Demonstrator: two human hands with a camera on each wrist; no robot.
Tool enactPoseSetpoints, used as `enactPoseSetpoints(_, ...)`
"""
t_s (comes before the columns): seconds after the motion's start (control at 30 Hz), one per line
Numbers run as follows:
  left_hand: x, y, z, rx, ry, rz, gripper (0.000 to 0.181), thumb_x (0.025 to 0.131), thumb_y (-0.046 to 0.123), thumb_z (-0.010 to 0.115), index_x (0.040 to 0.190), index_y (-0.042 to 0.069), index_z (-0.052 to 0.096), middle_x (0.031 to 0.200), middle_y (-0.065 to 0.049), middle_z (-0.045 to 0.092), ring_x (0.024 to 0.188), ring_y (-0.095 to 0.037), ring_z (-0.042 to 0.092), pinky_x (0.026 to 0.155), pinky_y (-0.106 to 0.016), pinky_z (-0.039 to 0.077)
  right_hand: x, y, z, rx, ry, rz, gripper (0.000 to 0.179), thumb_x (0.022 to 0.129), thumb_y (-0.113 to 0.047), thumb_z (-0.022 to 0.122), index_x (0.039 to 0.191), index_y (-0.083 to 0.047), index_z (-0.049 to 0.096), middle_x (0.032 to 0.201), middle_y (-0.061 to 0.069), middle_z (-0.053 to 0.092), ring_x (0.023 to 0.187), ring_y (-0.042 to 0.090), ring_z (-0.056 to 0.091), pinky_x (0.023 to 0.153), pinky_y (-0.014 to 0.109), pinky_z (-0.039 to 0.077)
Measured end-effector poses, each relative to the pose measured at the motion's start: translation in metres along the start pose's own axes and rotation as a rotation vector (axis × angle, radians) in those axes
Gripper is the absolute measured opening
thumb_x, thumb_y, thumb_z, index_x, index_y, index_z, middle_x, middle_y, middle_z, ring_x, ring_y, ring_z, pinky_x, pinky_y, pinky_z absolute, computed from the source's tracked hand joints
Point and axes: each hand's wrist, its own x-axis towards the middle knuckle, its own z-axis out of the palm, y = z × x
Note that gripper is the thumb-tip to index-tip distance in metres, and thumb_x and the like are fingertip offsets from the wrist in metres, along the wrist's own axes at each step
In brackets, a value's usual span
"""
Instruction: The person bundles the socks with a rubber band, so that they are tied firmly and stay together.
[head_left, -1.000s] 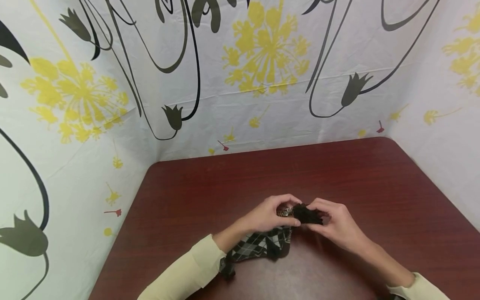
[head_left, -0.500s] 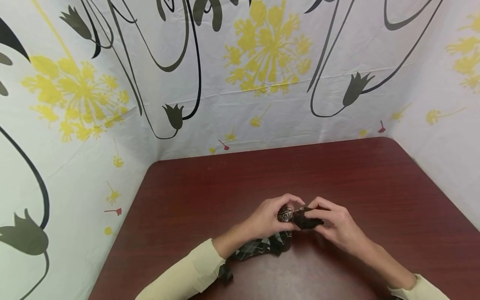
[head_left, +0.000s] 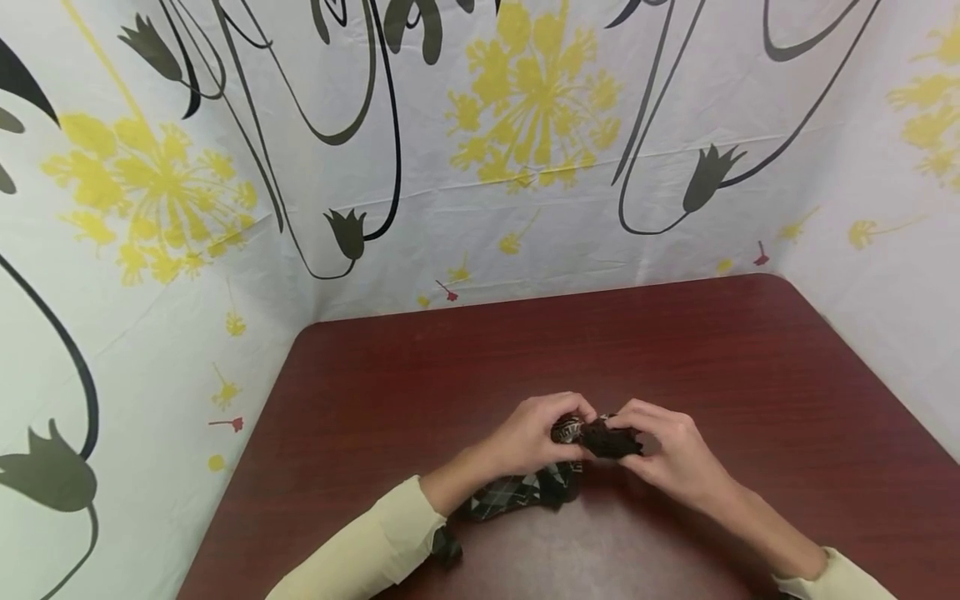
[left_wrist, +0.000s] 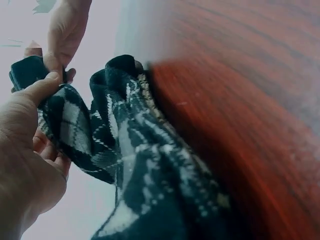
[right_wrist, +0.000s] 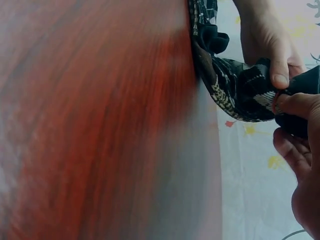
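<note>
A black, grey and white argyle knit cloth (head_left: 517, 496) lies bunched on the table below my left hand (head_left: 532, 439). Its kind is not clear from these frames. One part rises off the table, and my left thumb and fingers hold it. My right hand (head_left: 678, 450) pinches the dark gathered end (head_left: 611, 442), close to the left fingertips. In the left wrist view the loose folds (left_wrist: 150, 165) hang beside the left palm. A thin orange-red line (right_wrist: 275, 102) shows on the cloth by the right thumb in the right wrist view.
The dark red wooden table (head_left: 420, 375) has rounded far corners. White hangings (head_left: 420, 192) with yellow and grey flower prints stand behind it and along both sides. A small dark bit of cloth (head_left: 447, 547) shows beside the left sleeve (head_left: 375, 533).
The right fingers have shifted their grip on the dark end, which now sits slightly lower. The left hand has moved slightly left, still holding the cloth.
</note>
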Motion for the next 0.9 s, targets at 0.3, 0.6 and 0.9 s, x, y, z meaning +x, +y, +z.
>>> enactPoseSetpoints(0.3,0.01,-0.005,-0.011,-0.373,-0.205,-0.202,0.021,0.097,0.013,0.08,0.11,0.011,0.063,0.101,0.005,0.068,0.089,-0.002,0.062,0.083,-0.02,0.054,0.004,0.004,0.004,0.236,-0.126,0.212,0.053,0.08,0.005,0.09,0.124,-0.018,0.069,0.128,0.001,0.065,0.115,0.013,0.065,0.096,0.02,0.053)
enactPoseSetpoints(0.6,0.015,-0.01,-0.014,-0.702,-0.175,-0.32,0.023,0.098,0.002,0.075,0.119,0.0,0.067,0.102,0.004,0.074,0.09,-0.007,0.071,0.079,-0.024,0.056,0.009,0.003,0.013,0.613,-0.013,0.511,0.03,0.089,0.009,0.079,0.117,0.003,0.07,0.109,0.006,0.072,0.099,0.013,0.07,0.081,0.027,0.06)
enactPoseSetpoints(0.9,0.021,0.001,-0.016,-0.835,-0.038,-0.386,0.024,0.099,0.0,0.072,0.123,-0.001,0.065,0.108,-0.002,0.075,0.095,-0.01,0.071,0.083,-0.025,0.056,0.015,-0.006,0.017,0.849,0.13,0.563,0.044,0.095,0.018,0.059,0.126,-0.012,0.071,0.119,0.001,0.074,0.106,0.008,0.069,0.089,0.022,0.057)
